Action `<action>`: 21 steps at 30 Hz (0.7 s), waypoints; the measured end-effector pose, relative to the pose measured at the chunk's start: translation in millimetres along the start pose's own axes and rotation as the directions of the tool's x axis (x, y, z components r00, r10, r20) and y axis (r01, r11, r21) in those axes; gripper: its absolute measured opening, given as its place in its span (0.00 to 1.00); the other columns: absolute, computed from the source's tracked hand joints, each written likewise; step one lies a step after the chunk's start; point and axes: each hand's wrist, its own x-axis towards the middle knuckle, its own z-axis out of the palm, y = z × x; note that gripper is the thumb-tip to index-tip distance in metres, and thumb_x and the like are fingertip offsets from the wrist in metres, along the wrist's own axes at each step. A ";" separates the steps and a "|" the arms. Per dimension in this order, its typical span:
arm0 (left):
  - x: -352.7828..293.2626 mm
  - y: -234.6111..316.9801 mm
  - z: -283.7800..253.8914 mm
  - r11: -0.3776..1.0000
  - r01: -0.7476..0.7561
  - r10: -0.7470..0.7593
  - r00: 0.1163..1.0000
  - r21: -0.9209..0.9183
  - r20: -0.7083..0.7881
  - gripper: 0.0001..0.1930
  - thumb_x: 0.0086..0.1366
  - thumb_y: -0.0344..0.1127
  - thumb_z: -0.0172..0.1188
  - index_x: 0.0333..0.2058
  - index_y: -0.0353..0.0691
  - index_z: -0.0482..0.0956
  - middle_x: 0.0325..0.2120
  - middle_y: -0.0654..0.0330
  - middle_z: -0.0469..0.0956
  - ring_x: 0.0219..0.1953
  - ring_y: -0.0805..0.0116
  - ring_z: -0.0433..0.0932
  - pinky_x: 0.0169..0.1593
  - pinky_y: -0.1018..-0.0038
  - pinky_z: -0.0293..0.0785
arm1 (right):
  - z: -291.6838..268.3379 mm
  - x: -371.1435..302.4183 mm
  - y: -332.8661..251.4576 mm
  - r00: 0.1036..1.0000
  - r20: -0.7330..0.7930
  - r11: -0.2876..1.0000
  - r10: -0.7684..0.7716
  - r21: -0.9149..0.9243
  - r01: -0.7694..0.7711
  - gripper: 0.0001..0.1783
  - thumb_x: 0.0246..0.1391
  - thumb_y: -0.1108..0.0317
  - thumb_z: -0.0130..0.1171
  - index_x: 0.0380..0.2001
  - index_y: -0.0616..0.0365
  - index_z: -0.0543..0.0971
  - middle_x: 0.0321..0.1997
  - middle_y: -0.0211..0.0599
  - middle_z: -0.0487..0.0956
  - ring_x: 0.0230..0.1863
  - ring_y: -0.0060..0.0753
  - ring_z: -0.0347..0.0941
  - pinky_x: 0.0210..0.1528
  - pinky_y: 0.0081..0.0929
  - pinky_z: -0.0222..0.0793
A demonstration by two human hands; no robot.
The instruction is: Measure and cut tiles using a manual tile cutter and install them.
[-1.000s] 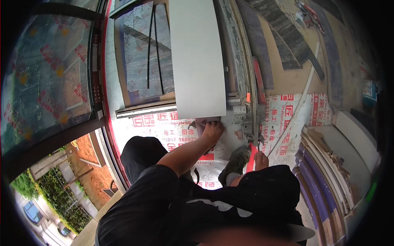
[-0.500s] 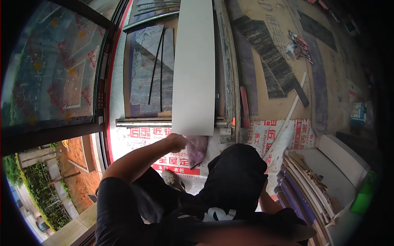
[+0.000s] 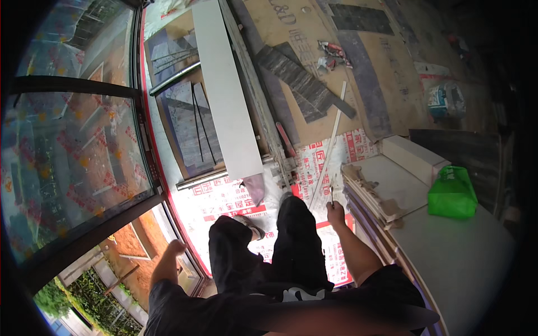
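Observation:
My right hand (image 3: 335, 214) is closed around a slim tool (image 3: 332, 195) whose narrow metallic end points away from me; its exact kind is too small to tell. It is held above the printed floor sheet, right of my knees. My left hand (image 3: 177, 247) hangs by the window frame, apart from the panel; its fingers are blurred. Ahead lies a long white panel (image 3: 227, 92), raised across rails (image 3: 180, 75). A purplish cloth (image 3: 255, 189) lies at the panel's near end.
Dark stone-patterned strips (image 3: 300, 78) and a pale batten (image 3: 336, 131) lie on the covered floor ahead. Right of me, stacked boards (image 3: 370, 193) carry a green bag (image 3: 453, 193) and a white box (image 3: 414, 159). A red-handled tool (image 3: 286, 139) lies beside the long rail (image 3: 252, 84). Glass windows (image 3: 84, 162) run along the left.
My left hand has left the panel's near end and swung left toward the window. My right hand, hidden behind my knee before, now shows with the slim tool. The view has turned right.

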 end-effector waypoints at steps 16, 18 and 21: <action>-96.9 276.1 -211.3 0.261 -0.317 0.037 0.947 -0.912 -0.319 0.19 0.69 0.40 0.42 0.38 0.30 0.76 0.35 0.50 0.81 0.37 0.58 0.81 0.38 0.63 0.74 | -185.0 -68.6 -182.4 0.965 0.260 0.998 -0.014 0.068 -0.004 0.22 0.57 0.50 0.54 0.29 0.60 0.79 0.17 0.36 0.74 0.18 0.35 0.73 0.19 0.34 0.68; -86.9 265.3 -241.6 0.068 -0.194 -0.059 0.979 -0.979 -0.198 0.18 0.69 0.40 0.41 0.36 0.32 0.75 0.32 0.52 0.80 0.31 0.61 0.80 0.32 0.63 0.73 | -207.2 -43.1 -198.4 0.977 0.189 0.993 -0.103 0.075 0.091 0.22 0.57 0.49 0.54 0.28 0.60 0.78 0.17 0.36 0.74 0.19 0.34 0.73 0.21 0.33 0.67; -52.2 245.4 -273.8 -0.017 -0.012 -0.155 0.988 -1.000 -0.009 0.17 0.69 0.42 0.43 0.33 0.32 0.74 0.24 0.53 0.78 0.21 0.61 0.75 0.22 0.63 0.69 | -237.6 -20.1 -207.4 0.997 -0.020 0.971 -0.074 0.227 0.077 0.23 0.57 0.49 0.54 0.33 0.61 0.79 0.23 0.44 0.77 0.28 0.37 0.76 0.30 0.35 0.70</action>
